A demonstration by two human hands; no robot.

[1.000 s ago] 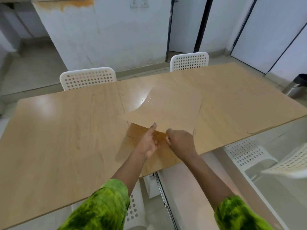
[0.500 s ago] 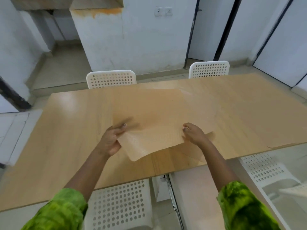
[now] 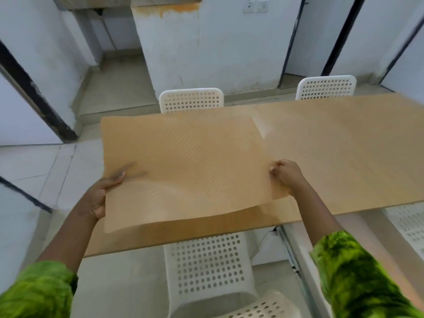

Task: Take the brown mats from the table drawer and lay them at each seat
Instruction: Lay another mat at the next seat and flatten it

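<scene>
Here, nearest the viewer, a white perforated chair [image 3: 206, 260] sits tucked under the near edge of the tabletop [image 3: 344, 145], with what appears to be the pulled-out drawer [image 3: 300, 235] just to its right. Above that seat, both hands hold one brown mat [image 3: 183, 161] spread wide: the left hand [image 3: 98, 198] grips its left edge, thumb on top, and the right hand [image 3: 286, 174] pinches its right edge with curled fingers. The mat's near edge bows clear of the wood, whereas its far edge lies low; whether it touches the tabletop cannot be told. A darker brown flap below the right hand may be a second mat, though this is uncertain. Beyond the tabletop stand a far left chair [image 3: 191, 99] and a far right chair [image 3: 325, 87]. The step in hand is judged to be laying a mat at the near seat. The next move calls for lowering it squarely before that chair, releasing both edges and pressing the bow flat.
</scene>
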